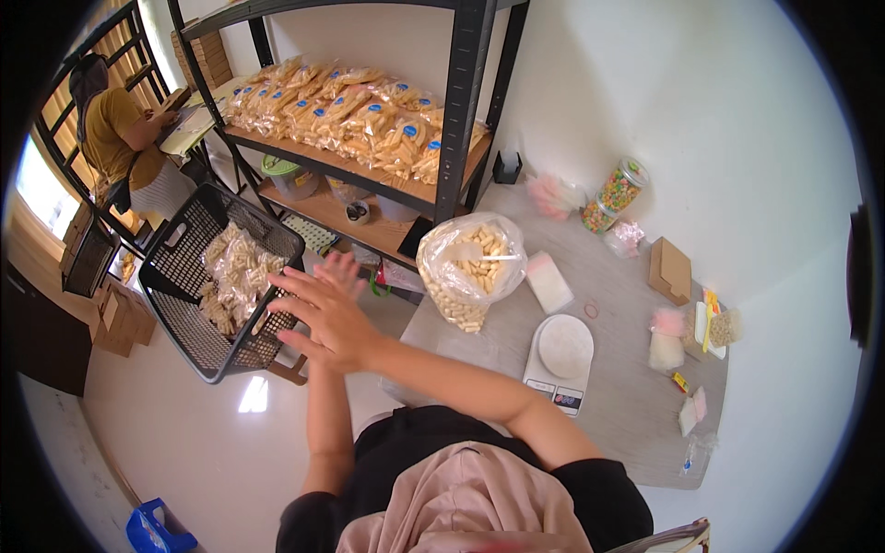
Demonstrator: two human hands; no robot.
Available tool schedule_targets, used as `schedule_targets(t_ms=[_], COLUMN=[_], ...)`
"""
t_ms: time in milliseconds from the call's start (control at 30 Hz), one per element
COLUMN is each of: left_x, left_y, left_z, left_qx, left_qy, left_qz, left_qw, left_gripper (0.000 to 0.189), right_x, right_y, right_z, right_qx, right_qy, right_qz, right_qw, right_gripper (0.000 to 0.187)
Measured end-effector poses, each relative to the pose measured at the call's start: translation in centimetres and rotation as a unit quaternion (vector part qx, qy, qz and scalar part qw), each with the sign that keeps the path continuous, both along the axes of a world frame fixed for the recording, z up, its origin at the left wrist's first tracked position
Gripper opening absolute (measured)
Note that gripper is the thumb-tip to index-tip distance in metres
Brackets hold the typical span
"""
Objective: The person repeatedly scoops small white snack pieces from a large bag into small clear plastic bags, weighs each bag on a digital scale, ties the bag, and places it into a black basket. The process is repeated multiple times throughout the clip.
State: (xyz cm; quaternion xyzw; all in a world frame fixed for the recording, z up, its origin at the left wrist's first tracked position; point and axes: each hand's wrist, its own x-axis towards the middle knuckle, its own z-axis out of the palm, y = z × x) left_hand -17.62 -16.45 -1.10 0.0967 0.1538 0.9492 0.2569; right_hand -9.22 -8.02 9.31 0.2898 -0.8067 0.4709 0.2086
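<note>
My right hand (332, 321) reaches across my body with its fingers spread, and nothing shows in it. Behind it, partly hidden and blurred, my left hand (342, 273) is raised, fingers apart. Both are beside the right rim of a black perforated plastic basket (162, 259); whether they touch it or each other I cannot tell. Inside the basket lie clear bags of pale snack pieces (238, 269). On the grey table to the right stands an opened large plastic bag of pale snack pieces (463, 304), with a white scoop (470, 251) in it.
A digital kitchen scale (565, 345), a stack of plastic bags (550, 282), a rubber band (591, 308), a cardboard box (669, 269) and candy jars (619, 186) are on the table (622, 428). Packed snacks (332, 110) fill a metal-framed shelf (462, 110). Another person (124, 131) stands far left.
</note>
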Motion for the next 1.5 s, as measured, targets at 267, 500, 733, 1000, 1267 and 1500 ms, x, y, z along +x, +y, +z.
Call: schedule_targets(t_ms=[267, 500, 733, 1000, 1267, 1500], left_x=[8.3, 4.1, 5.3, 9.6, 11.2, 11.2], left_y=[2.5, 3.6, 5.4, 2.0, 1.8, 3.0], left_z=[9.8, 5.4, 4.6, 9.0, 12.2, 11.5], left_qx=[-0.304, -0.551, -0.077, -0.010, 0.185, 0.237], left_qy=[0.214, 0.560, -0.062, 0.040, -0.053, -0.046], left_qz=[0.197, 0.401, -0.033, -0.065, -0.079, -0.148], left_qw=[0.907, 0.471, 0.995, 0.997, 0.978, 0.959], left_gripper=[0.078, 0.075, 0.074, 0.110, 0.107, 0.102], right_x=[-6.4, 0.2, 2.0, -5.1, 1.8, 15.6], right_y=[6.7, 4.3, 4.3, 10.8, 16.6, 18.7], right_z=[-3.2, 0.3, 1.2, 0.4, -0.3, -10.0], right_qx=[-0.114, -0.432, 0.159, 0.214, -0.010, 0.160], right_qy=[-0.287, -0.465, 0.135, 0.173, 0.164, -0.160], right_qz=[-0.196, 0.133, -0.014, -0.179, -0.331, -0.439], right_qw=[0.931, 0.761, 0.978, 0.945, 0.929, 0.870], right_gripper=[0.066, 0.073, 0.066, 0.041, 0.015, 0.057])
